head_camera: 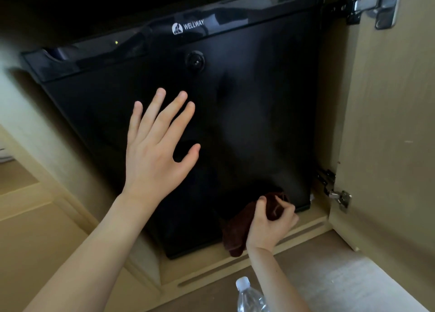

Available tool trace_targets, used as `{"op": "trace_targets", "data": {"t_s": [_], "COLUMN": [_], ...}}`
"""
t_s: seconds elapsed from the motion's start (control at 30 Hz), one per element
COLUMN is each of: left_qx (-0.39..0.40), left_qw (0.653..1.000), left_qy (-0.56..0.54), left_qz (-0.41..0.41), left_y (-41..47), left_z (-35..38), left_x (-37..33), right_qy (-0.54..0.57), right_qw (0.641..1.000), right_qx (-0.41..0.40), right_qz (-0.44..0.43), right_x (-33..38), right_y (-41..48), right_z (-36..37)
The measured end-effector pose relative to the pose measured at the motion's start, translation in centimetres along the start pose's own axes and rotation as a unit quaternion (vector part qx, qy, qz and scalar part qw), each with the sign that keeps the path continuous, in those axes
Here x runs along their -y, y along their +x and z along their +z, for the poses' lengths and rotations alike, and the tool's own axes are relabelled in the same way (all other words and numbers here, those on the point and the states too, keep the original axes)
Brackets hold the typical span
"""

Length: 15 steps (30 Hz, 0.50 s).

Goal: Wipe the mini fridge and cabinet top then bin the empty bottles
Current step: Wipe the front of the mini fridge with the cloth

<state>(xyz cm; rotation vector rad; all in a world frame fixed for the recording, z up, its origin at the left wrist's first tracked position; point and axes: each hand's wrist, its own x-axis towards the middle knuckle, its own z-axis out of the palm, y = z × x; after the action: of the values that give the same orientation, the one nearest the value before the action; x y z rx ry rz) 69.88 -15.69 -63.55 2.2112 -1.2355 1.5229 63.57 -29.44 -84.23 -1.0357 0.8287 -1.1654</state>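
A black mini fridge (247, 114) with a white brand mark fills a wooden cabinet recess. My left hand (156, 147) is spread flat with fingers apart against the fridge door, holding nothing. Low on the door's right side, my right hand (270, 224) grips a bunched dark brown cloth (237, 229) and presses it to the fridge's bottom edge. A clear plastic bottle (249, 297) with a white cap stands at the bottom edge of the view, just below my right forearm.
The open cabinet door (388, 147) stands at the right, with metal hinges at top (376, 3) and bottom (339, 196). A wooden base ledge (235, 271) runs under the fridge. Light cabinet panels lie to the left.
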Motion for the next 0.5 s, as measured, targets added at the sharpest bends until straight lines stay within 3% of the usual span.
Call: {"op": "trace_targets", "data": {"t_s": [0.23,0.37,0.5], "left_qx": [-0.02,-0.01,-0.01], "left_qw": [0.999,1.0,0.999], "left_qy": [-0.012,-0.02,-0.031], "left_qz": [0.044,0.021,0.013], "left_y": [2.1,3.1,2.9], "left_z": [-1.4,-0.8,0.3], "left_x": [-0.5,-1.3,-1.4], "right_qy": [0.14,0.102,0.057], "right_qw": [0.967,0.955,0.949], "right_qx": [0.001,0.052,0.061], "right_qz": [-0.215,-0.273,-0.303], "right_x": [15.2,20.5,19.9], "right_y": [2.4,3.3,4.0], "right_z": [4.3,7.3,8.0]}}
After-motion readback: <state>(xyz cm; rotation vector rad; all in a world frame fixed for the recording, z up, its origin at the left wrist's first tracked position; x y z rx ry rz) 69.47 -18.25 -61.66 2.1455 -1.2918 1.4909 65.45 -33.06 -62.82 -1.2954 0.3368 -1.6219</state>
